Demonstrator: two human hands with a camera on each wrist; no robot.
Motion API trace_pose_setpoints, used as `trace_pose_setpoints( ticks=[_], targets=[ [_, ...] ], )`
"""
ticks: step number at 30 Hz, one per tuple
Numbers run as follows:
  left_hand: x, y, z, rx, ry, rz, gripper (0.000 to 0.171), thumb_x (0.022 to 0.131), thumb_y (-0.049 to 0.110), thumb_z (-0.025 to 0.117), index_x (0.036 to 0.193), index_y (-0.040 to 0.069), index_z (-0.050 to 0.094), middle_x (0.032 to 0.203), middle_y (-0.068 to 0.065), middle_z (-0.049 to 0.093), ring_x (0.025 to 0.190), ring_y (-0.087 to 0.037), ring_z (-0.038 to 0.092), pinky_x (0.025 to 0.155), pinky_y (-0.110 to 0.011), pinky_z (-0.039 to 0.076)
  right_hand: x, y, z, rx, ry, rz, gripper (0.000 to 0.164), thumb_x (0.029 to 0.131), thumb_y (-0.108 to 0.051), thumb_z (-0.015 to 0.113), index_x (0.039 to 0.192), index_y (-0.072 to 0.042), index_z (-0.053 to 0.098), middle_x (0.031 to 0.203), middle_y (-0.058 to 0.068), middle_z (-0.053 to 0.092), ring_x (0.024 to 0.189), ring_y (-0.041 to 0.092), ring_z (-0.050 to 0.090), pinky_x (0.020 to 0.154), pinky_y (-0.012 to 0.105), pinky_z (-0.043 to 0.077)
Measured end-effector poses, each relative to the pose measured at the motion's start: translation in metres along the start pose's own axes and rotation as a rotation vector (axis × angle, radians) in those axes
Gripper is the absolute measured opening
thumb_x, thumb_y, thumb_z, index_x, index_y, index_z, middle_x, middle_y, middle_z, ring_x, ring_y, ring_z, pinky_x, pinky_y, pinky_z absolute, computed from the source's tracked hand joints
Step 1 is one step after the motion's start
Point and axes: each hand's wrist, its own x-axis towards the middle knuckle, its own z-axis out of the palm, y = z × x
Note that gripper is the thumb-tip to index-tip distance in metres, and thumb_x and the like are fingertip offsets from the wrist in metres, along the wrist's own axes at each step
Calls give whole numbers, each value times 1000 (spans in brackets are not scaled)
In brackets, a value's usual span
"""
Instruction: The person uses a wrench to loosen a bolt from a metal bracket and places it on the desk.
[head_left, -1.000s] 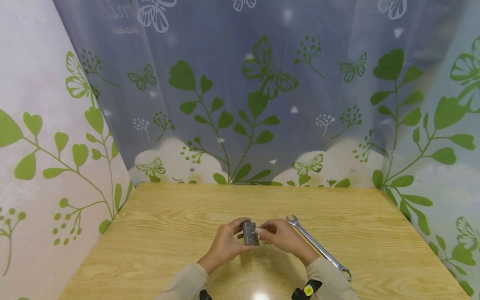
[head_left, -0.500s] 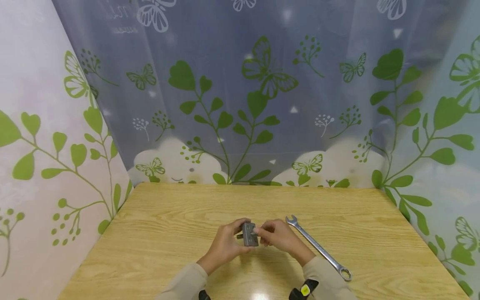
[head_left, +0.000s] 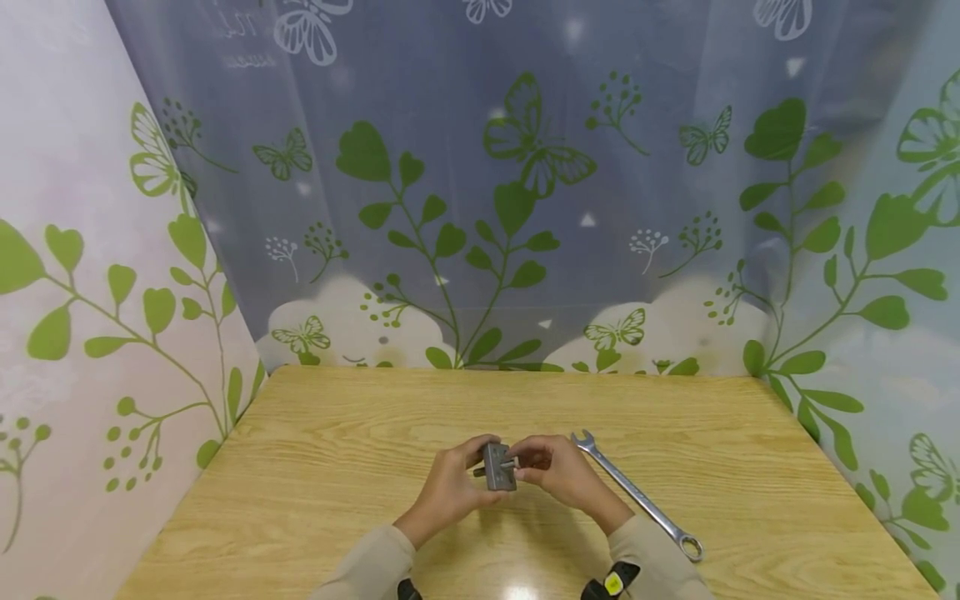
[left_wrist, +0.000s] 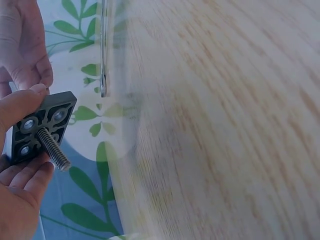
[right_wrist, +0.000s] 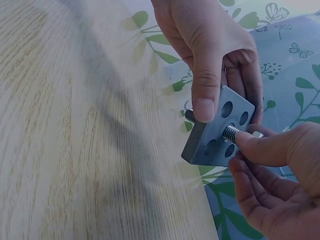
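Note:
My left hand (head_left: pixel 450 483) holds a small grey rectangular plate (head_left: pixel 497 468) above the table, thumb and fingers on opposite edges. Holes surround the plate's middle, seen in the right wrist view. A threaded bolt (right_wrist: pixel 231 133) passes through its centre. In the left wrist view, the bolt's long threaded end (left_wrist: pixel 54 150) sticks out from the ribbed back of the plate. My right hand (head_left: pixel 558 475) pinches the bolt near its head, on the plate's smoother side. The right thumb lies along the bolt and partly hides it.
A long combination wrench (head_left: pixel 637 496) lies diagonally on the wooden table (head_left: pixel 337 450), just right of my right hand. Its ring end points toward me. A curtain (head_left: pixel 450 250) printed with leaves and butterflies hangs behind the table and at both sides.
The right fingers have shifted slightly on the bolt, and more of the bolt shows in front of the plate. The left hand and plate stay nearly in place; the wrench has not moved.

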Motion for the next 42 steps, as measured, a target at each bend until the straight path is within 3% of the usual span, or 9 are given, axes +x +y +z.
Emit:
trace_pose_setpoints(
  ticks=[5,10,14,18,22,26,32,37,42],
  targets=[
    [0,0,1,-11,-3,-6,65,70,3,84,127,0,56,119,-17,65,111,-30,63,92,-34,54,-1,-2,0,36,-19,108,35,93,-27,64,114,0,66,100,14,68,86,24,66,74,36,59],
    [1,0,2,5,1,6,65,69,4,85,127,0,56,119,-17,65,110,-29,64,92,-31,54,-2,-3,2,164,-9,300,58,100,-45,44,97,8,67,78,12,68,69,19,65,65,38,59],
    [0,1,4,8,-2,17,66,69,6,86,127,-3,56,120,-18,65,110,-28,64,93,-31,53,-1,-2,4,173,4,351,62,101,-45,43,86,9,68,69,8,66,61,14,62,58,33,56],
    [-1,0,5,13,-11,15,65,69,6,86,127,-2,56,119,-16,65,110,-29,64,92,-30,54,-1,-2,4,146,8,320,44,98,-34,55,91,7,69,69,5,64,61,12,59,60,35,56],
    [-3,-1,5,12,-10,3,65,69,4,85,127,-1,55,119,-16,65,110,-29,64,93,-32,54,-2,-2,2,111,18,182,23,90,-16,68,103,2,70,88,11,69,77,19,65,70,36,58],
    [-3,-1,3,6,-9,8,66,69,4,85,128,-4,54,120,-16,65,110,-28,64,94,-34,53,-3,-1,1,103,15,111,22,86,-4,70,108,-2,71,107,16,68,92,25,66,76,34,59],
    [-3,0,2,16,-7,24,65,70,4,85,127,-3,55,119,-15,66,109,-27,64,93,-32,54,-3,-3,0,76,7,95,22,86,0,68,107,-4,72,109,16,67,92,25,65,76,33,59],
    [-3,0,2,17,-5,20,66,70,5,85,128,-4,55,120,-17,65,109,-28,64,93,-33,54,-3,-3,0,41,-8,76,33,86,-10,72,117,-1,65,106,17,67,91,28,66,76,37,59],
    [-3,0,2,20,5,17,67,69,5,85,128,-4,54,120,-19,64,109,-29,64,92,-32,54,-5,-3,1,37,-7,153,44,94,-35,62,119,2,62,101,15,68,87,25,66,75,40,59]
  ],
)
